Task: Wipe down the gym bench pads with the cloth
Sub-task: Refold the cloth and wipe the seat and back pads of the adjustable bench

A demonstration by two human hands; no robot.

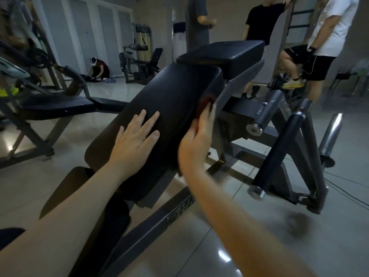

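Centre of frame: the long black pad [171, 96] slopes up from lower left toward the upper middle. A second, smaller pad [221, 51] sits just above its top end. A third pad [63, 192] lies below it at lower left.

Left hand [135, 134]: we note it lies flat on the face of the long pad, palm down, fingers straight and spread. It grasps nothing.

Right hand [196, 136]: it is at the right-hand edge of the long pad, just right of centre. We read it as holding the cloth [206, 101], a dark reddish-brown wad showing past the fingertips and pressed against the pad's side. Hand and cloth are motion-blurred, so we cannot tell how the fingers sit on it.

Lower middle: the grey frame bar [151, 226] runs under the pads; its label is not legible. Right of centre: a black roller [279, 150] and a chrome peg [329, 134].

Left of frame: another bench [58, 104]. Upper right: three people stand [257, 19]. Upper left: one person crouches [98, 68] on the tiled floor [259, 246].
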